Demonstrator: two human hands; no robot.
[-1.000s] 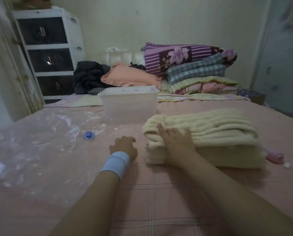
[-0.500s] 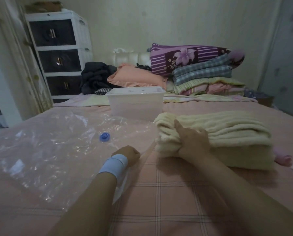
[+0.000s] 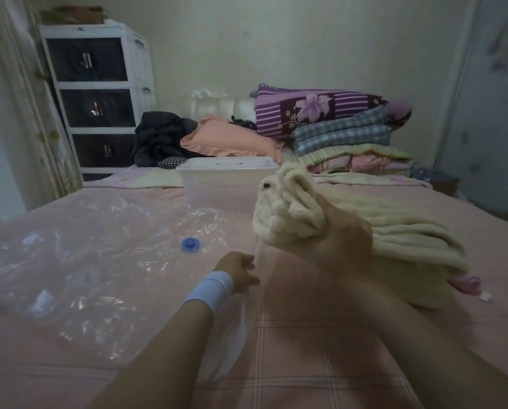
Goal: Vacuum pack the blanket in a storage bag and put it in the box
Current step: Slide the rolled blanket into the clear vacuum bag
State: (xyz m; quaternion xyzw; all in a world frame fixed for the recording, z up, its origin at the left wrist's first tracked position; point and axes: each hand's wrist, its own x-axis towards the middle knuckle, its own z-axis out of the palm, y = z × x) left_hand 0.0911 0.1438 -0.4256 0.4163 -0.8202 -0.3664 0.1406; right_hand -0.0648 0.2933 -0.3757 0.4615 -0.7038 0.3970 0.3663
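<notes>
Your right hand (image 3: 341, 240) was motion-blurred, its fingers buried in the blanket (image 3: 394, 231). Blanket hid most of the pink item (image 3: 468, 283). Couldn't tell whether your left hand (image 3: 236, 270) gripped the bag (image 3: 99, 246).

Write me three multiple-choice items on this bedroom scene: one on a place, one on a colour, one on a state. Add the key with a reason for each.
1. Where does the clear plastic box stand?
A. on the floor
B. on the bed, beyond the blanket
C. on top of the drawers

2. What colour is the valve on the storage bag?
A. red
B. green
C. blue

3. What is the right hand doing?
A. gripping the blanket's raised end
B. lying flat on the bed
C. lifting the box's lid

Key:
1 B, the box sits on the bed behind the blanket.
2 C, the round cap is blue.
3 A, it clasps the lifted folds.
</notes>
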